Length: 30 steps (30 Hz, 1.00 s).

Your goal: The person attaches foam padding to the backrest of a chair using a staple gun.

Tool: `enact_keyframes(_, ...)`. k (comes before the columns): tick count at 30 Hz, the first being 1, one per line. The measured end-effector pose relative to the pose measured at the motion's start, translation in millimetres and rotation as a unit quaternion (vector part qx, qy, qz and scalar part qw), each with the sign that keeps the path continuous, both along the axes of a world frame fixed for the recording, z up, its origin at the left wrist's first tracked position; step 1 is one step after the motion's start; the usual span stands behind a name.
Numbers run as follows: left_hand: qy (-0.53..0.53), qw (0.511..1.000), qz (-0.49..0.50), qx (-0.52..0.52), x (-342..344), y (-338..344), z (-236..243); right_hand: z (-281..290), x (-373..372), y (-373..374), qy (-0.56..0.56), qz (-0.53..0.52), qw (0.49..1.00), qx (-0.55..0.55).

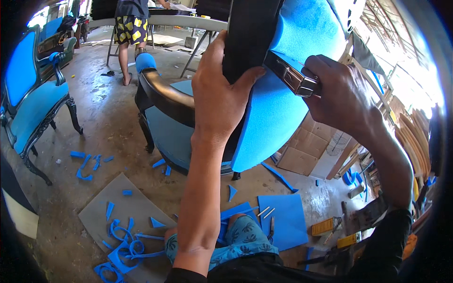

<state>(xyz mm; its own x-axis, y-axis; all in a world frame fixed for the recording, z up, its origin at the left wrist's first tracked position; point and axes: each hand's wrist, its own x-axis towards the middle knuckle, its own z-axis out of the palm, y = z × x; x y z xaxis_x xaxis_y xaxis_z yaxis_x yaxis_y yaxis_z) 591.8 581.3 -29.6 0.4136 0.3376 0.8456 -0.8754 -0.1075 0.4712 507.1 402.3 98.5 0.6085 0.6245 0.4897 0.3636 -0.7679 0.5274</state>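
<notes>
Right in front of me stands a chair with a dark frame [250, 35] and blue foam [278, 115] over the curved panel beside it. My left hand [219, 89] grips the dark frame, its thumb laid across to the foam's edge and its other fingers partly hidden behind. In my right hand [337, 89] is a metal staple gun [290, 75], gripped with the fingers wrapped round it. The staple gun's nose meets the foam along the frame, close to my left thumb. Farther down show the chair's curved armrest [172, 94] and its blue seat [165, 134].
Another blue chair [37, 101] stands at left. Blue foam scraps [127, 250] lie on a grey sheet [108, 203]. A blue sheet [285, 221] lies near my knees, with tools at right. Behind, a person [132, 28] stands by a table [188, 22]. Cardboard [306, 146] leans at right.
</notes>
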Motion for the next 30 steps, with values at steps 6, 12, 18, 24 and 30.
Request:
enact_keyframes(6, 0.042, 0.998, -0.051, -0.010, -7.4, 0.3, 4.8, 7.0, 8.5, -8.7, -0.022, 0.087, 0.994, -0.065)
enact_keyframes(12, -0.007, 0.999, -0.023, -0.021, -3.8, -2.5, 3.2, 0.1, -29.2, -29.0, 0.048, 0.024, 0.997, 0.059)
enact_keyframes(18, 0.000, 0.999, -0.044, -0.030, -7.1, -6.1, 2.6, 10.7, -37.1, -19.5, 0.056, 0.006, 0.995, 0.080)
enact_keyframes(24, -0.003, 1.000, -0.014, -0.008, -5.4, -1.5, 2.8, 12.5, -28.3, -13.8, 0.026, 0.025, 0.998, 0.042)
enact_keyframes(30, 0.006, 1.000, -0.025, -0.003, -8.3, 2.1, 4.1, 12.2, -20.0, -6.7, 0.022, 0.005, 0.999, 0.024)
